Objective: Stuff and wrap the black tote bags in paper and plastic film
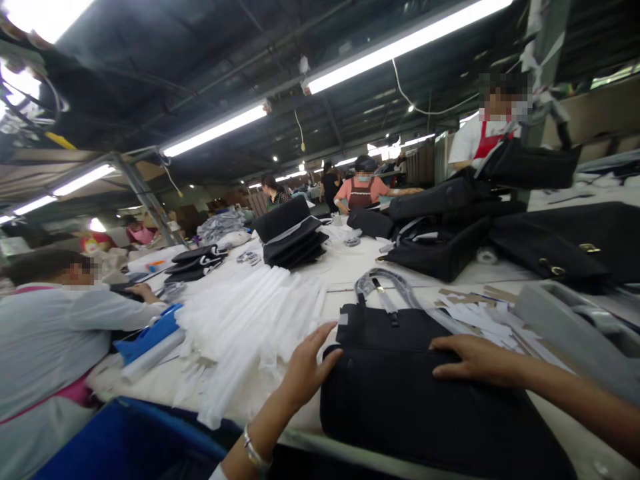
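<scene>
A black handbag (425, 407) lies in front of me at the table's near edge, its plastic-wrapped handle (383, 290) pointing away from me. My left hand (307, 367) is at the bag's left side, thumb and forefinger apart, the thumb touching the flap edge. A silver bangle (253, 450) circles that wrist. Across the bag's upper right part, my right hand (467, 359) rests with its fingers spread apart. Neither hand is closed round anything. A small grey-white patch (343, 319) shows at the bag's left corner.
Left of the bag lies a heap of white foam strips (250, 320). More black bags (440, 247) and stacked black pieces (293, 233) stand beyond. Paper strips (480, 313) and a grey bag (575, 327) lie right. A blue bin (130, 440) sits lower left; a co-worker (50, 333) works there.
</scene>
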A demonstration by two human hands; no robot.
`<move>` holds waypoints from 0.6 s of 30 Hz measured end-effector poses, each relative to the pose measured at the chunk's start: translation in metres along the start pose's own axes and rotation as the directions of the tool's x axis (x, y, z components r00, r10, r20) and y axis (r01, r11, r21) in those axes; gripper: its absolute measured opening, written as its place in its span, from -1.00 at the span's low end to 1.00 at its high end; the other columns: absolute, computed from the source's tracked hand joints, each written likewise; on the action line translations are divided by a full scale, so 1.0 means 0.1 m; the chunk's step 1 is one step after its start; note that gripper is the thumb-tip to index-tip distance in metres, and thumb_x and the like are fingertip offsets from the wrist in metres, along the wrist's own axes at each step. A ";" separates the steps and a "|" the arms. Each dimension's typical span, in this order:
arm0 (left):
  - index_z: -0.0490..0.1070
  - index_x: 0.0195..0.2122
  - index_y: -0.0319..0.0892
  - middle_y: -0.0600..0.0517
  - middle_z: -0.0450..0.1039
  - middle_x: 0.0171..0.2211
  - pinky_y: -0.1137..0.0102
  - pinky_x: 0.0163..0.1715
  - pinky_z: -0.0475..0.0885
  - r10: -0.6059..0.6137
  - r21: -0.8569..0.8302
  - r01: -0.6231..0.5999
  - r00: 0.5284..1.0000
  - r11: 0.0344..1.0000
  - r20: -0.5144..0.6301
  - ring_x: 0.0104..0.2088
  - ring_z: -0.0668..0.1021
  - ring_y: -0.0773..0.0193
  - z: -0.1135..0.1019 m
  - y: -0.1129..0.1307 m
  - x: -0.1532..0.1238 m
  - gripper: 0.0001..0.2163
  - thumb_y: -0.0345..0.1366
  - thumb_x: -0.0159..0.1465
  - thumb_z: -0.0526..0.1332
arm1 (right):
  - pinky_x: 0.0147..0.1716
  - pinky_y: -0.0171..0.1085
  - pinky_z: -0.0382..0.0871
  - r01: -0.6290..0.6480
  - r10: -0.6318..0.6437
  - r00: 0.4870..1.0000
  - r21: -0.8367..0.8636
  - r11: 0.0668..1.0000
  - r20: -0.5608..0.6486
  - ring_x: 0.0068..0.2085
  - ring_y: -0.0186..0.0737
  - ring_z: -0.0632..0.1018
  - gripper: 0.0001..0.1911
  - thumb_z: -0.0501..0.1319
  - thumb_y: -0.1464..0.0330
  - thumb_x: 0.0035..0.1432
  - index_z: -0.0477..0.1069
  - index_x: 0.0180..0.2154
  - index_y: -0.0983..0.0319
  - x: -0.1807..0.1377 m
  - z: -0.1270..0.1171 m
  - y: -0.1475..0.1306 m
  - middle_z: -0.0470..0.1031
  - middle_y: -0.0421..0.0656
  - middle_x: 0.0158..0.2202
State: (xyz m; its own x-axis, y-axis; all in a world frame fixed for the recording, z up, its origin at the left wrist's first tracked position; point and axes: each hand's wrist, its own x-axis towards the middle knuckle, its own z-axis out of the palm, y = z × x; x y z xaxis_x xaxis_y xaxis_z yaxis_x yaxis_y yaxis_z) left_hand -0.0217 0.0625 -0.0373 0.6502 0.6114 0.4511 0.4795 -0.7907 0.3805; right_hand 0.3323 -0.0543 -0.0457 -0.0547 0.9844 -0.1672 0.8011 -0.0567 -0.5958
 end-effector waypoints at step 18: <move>0.36 0.16 -0.10 -0.09 0.54 -0.02 0.21 -0.06 0.53 -0.431 -0.326 0.461 0.887 0.825 0.165 0.01 0.56 0.01 0.23 -0.08 -0.17 -0.46 -0.09 0.16 0.32 | -0.06 -0.12 0.37 0.092 -0.095 0.995 -0.088 0.992 -0.027 -0.08 0.07 0.55 -0.45 0.24 -0.11 0.01 0.50 -0.11 0.13 0.01 -0.06 0.00 0.58 -0.11 -0.12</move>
State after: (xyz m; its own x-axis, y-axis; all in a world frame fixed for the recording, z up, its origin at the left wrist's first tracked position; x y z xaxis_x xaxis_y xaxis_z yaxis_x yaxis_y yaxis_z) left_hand -0.0230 0.0577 -0.0662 0.4672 0.8781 0.1032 0.5035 -0.3602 0.7854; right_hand 0.3357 -0.0526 -0.0412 -0.1144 0.9895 -0.0886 0.8418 0.0492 -0.5376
